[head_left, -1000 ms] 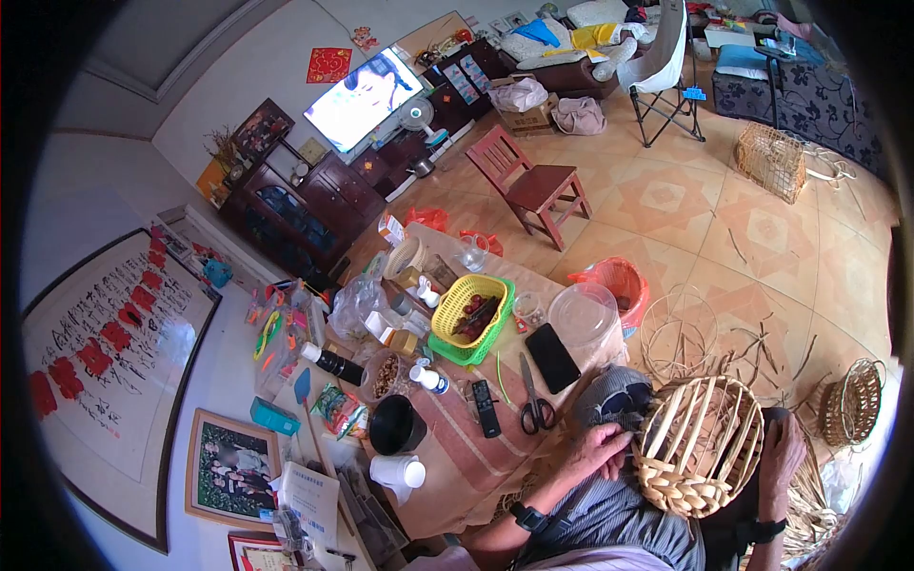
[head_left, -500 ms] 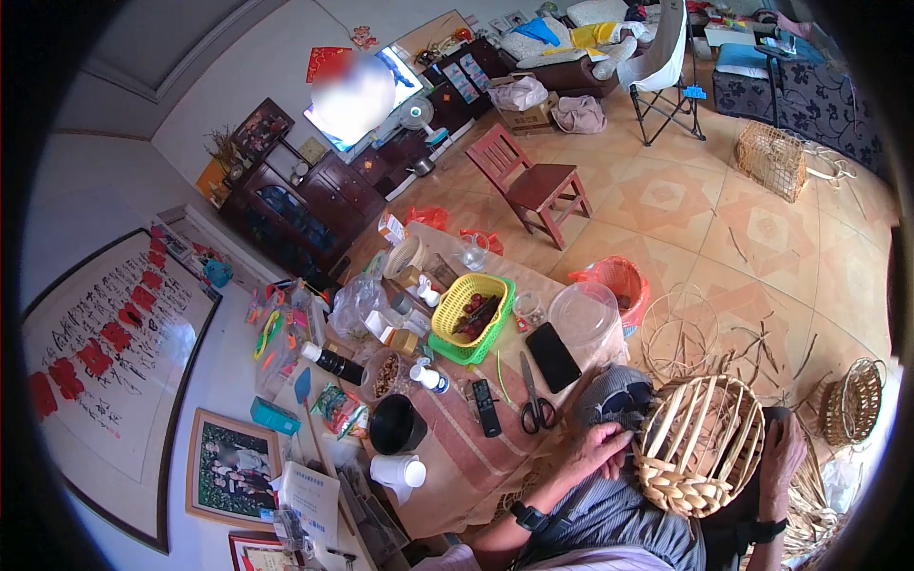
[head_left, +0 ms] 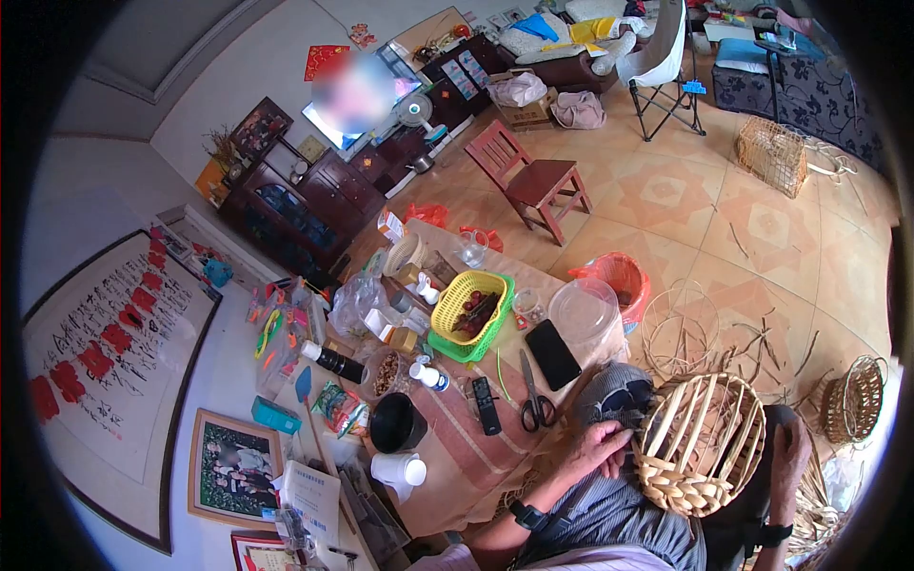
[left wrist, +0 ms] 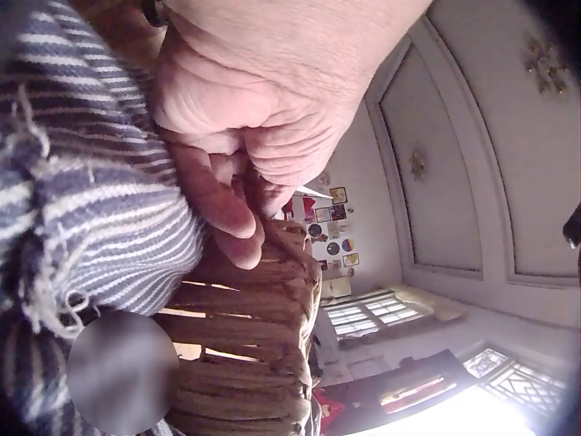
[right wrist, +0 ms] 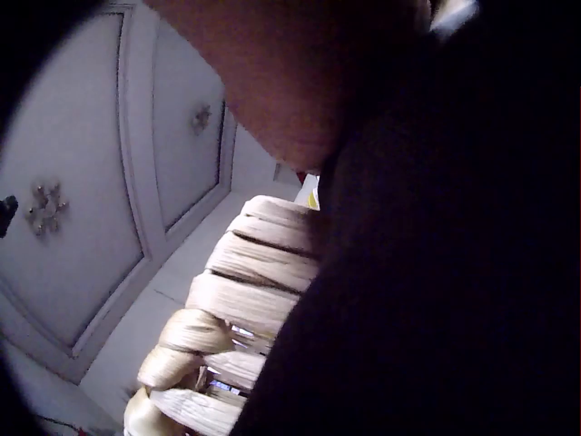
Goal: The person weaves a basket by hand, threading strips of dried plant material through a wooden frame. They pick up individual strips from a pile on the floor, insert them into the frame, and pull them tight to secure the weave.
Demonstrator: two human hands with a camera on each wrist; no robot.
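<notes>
A half-woven basket [head_left: 700, 445] of pale flat strips lies on the person's lap, its braided edge toward the body and open slats across the top. At its left side, the left hand [head_left: 598, 449] pinches the basket edge with curled fingers. In the left wrist view, the fingertips [left wrist: 238, 245] of that hand are right at the brown slats [left wrist: 245, 363]. The right hand [head_left: 790, 455] rests loosely by the dark-trousered right knee, beside the basket. In the right wrist view, dark cloth hides most of that hand, while the basket's braid [right wrist: 177, 359] shows below.
To the left, a table holds scissors [head_left: 537, 404], a phone [head_left: 552, 356], a remote [head_left: 486, 407] and a yellow basket [head_left: 468, 309] of fruit. A red-lined bin [head_left: 624, 281], loose twigs [head_left: 762, 352] and a smaller woven basket [head_left: 850, 402] stand or lie on the floor.
The right hand has shifted slightly right, away from the basket's side. The left hand and the basket stay nearly in place.
</notes>
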